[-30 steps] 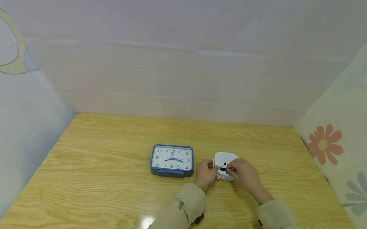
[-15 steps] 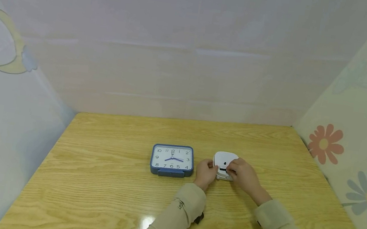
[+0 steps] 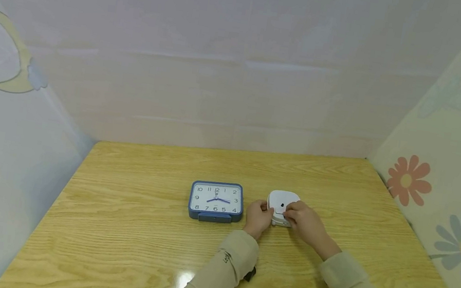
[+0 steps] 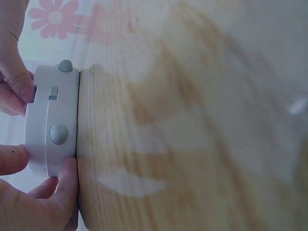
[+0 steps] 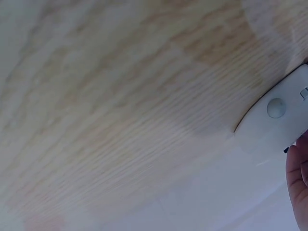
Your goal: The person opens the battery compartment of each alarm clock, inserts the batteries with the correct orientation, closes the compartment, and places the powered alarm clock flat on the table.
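A small white clock-like device (image 3: 280, 199) lies flat on the table, with a dark round hole in its upward side. In the left wrist view its edge shows two grey round feet and a small switch (image 4: 53, 93). My left hand (image 3: 258, 217) grips its left edge, thumb on top and fingers along the side. My right hand (image 3: 307, 222) pinches at a small white cover (image 3: 280, 210) near the front, its fingertips partly hiding it; a thin dark line runs along the cover's edge. Left of my hands, a blue-framed alarm clock (image 3: 216, 201) lies face up.
The wooden table (image 3: 137, 239) stands against a pale back wall (image 3: 236, 100). Decorated side walls with a moon (image 3: 17, 55) and flowers (image 3: 408, 181) rise at left and right. A black strap piece (image 3: 250, 273) shows under the left cuff.
The dark opening in the white device has narrowed to a thin line as the cover slid over it. My right hand has shifted slightly left; the left hand stays put.
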`<action>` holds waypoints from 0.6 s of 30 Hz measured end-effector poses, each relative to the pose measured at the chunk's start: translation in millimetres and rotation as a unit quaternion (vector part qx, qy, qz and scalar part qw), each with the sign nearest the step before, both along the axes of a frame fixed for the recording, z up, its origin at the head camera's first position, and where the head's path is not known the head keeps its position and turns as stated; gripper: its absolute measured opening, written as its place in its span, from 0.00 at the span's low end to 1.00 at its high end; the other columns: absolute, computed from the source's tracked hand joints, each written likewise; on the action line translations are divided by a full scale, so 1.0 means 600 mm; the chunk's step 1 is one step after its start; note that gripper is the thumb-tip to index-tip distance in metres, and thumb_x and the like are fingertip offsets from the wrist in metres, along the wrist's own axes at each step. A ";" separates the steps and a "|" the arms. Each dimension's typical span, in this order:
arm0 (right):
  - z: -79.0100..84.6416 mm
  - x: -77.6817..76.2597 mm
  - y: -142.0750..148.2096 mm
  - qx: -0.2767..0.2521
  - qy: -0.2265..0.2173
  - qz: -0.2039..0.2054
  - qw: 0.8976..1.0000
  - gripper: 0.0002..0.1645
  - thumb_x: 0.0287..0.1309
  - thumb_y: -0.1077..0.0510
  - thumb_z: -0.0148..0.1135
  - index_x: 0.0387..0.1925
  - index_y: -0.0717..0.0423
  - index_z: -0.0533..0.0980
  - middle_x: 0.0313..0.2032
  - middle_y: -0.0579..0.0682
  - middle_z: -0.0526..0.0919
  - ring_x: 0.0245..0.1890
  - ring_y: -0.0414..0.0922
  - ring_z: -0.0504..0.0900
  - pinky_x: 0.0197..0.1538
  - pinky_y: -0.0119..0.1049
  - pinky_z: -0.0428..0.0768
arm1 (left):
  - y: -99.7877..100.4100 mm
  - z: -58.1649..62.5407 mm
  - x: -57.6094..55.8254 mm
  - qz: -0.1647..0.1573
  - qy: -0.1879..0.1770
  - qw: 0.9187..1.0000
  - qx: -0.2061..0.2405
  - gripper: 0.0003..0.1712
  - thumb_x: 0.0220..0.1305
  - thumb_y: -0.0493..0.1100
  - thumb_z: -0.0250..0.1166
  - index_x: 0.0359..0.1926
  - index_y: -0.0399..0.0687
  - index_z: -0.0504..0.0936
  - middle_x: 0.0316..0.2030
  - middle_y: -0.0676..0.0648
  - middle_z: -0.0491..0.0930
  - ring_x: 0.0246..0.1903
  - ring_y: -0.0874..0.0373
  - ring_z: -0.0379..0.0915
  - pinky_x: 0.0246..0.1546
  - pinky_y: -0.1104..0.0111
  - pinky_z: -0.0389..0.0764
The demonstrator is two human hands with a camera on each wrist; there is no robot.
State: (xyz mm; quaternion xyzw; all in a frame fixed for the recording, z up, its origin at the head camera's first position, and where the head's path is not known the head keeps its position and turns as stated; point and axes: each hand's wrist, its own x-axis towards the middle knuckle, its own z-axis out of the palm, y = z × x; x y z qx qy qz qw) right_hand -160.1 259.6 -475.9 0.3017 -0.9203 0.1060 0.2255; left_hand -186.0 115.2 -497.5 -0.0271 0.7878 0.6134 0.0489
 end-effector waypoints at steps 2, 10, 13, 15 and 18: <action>-0.002 0.001 0.001 0.001 0.000 0.004 1.000 0.07 0.35 0.72 0.71 0.23 0.64 0.82 0.29 0.51 0.78 0.32 0.47 0.76 0.34 0.38 0.78 | 0.000 0.000 0.000 -0.001 -0.001 1.000 -0.001 0.11 0.56 0.34 0.62 0.41 0.32 0.78 0.32 0.46 0.76 0.34 0.57 0.72 0.34 0.70 0.75; -0.007 0.003 0.001 0.017 0.015 0.015 1.000 0.08 0.35 0.72 0.70 0.24 0.65 0.81 0.29 0.53 0.76 0.32 0.48 0.76 0.33 0.38 0.78 | 0.000 0.003 0.001 -0.006 0.000 1.000 -0.003 0.11 0.57 0.34 0.62 0.41 0.33 0.78 0.31 0.46 0.76 0.34 0.57 0.71 0.34 0.69 0.75; -0.007 0.005 0.002 0.025 0.017 0.015 0.999 0.07 0.36 0.71 0.70 0.25 0.66 0.81 0.30 0.53 0.76 0.31 0.47 0.75 0.31 0.37 0.77 | 0.000 0.004 0.001 -0.007 -0.004 1.000 0.001 0.11 0.57 0.34 0.62 0.41 0.33 0.78 0.31 0.46 0.75 0.34 0.57 0.71 0.33 0.69 0.75; -0.007 0.006 0.003 0.024 0.016 0.015 0.999 0.07 0.37 0.70 0.70 0.25 0.66 0.81 0.30 0.53 0.75 0.31 0.47 0.75 0.31 0.37 0.77 | 0.000 0.005 0.001 -0.007 -0.006 1.000 0.002 0.11 0.57 0.33 0.62 0.41 0.33 0.78 0.31 0.46 0.75 0.33 0.58 0.71 0.33 0.70 0.75; -0.009 0.007 0.003 0.016 0.013 0.017 1.000 0.06 0.39 0.70 0.69 0.25 0.66 0.81 0.30 0.53 0.75 0.31 0.46 0.74 0.30 0.37 0.76 | -0.001 0.004 0.001 -0.003 -0.006 1.000 0.005 0.11 0.56 0.33 0.62 0.41 0.33 0.78 0.30 0.46 0.75 0.33 0.58 0.70 0.32 0.70 0.74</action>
